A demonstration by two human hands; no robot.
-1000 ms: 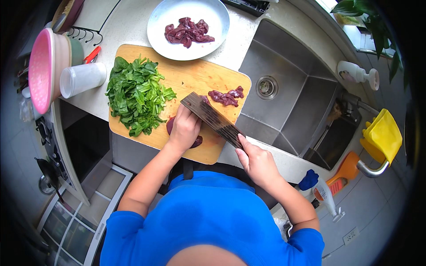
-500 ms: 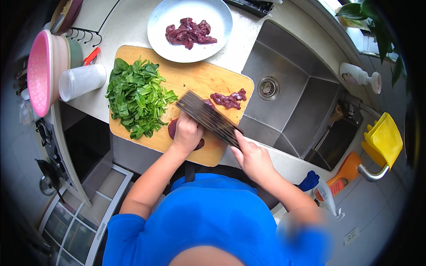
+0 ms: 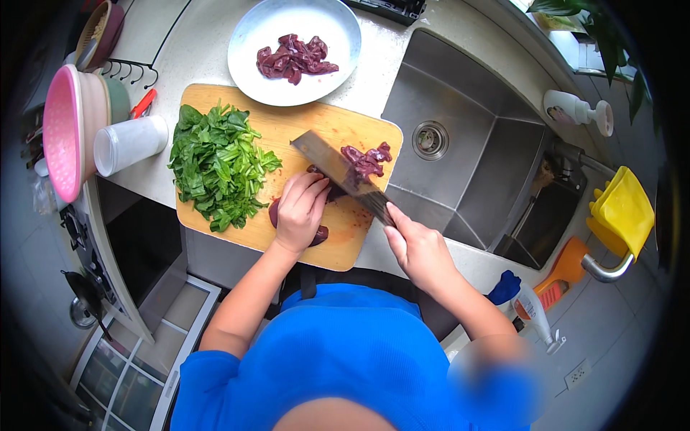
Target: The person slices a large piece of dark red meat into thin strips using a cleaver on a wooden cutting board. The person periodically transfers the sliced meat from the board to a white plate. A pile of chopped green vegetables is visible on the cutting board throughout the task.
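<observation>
On a wooden cutting board (image 3: pixel 348 248) my left hand (image 3: pixel 300 214), fingers curled, presses down on a dark red piece of liver (image 3: pixel 317 235). My right hand (image 3: pixel 419 251) is closed round the handle of a cleaver (image 3: pixel 322 152). Its broad blade slants across the board, right beside my left fingertips. Cut liver slices (image 3: pixel 368 159) lie beyond the blade, on the board's right side; the blade hides part of them. Chopped leafy greens (image 3: pixel 219 169) are heaped on the board's left side. Behind it a white plate (image 3: pixel 248 32) holds more sliced liver (image 3: pixel 295 57).
A steel sink (image 3: pixel 460 97) borders the board on the right. At left stand a pink basin (image 3: pixel 61 136), a white plastic tub (image 3: pixel 129 146) and a red-handled tool (image 3: pixel 144 104). Yellow gloves (image 3: pixel 624 212) hang at far right, above an orange brush-like item (image 3: pixel 564 266).
The cleaver blade has tipped so its side shows more, and more cut liver lies beside it. My left fingers have shifted on the liver. The whole view has shifted slightly.
</observation>
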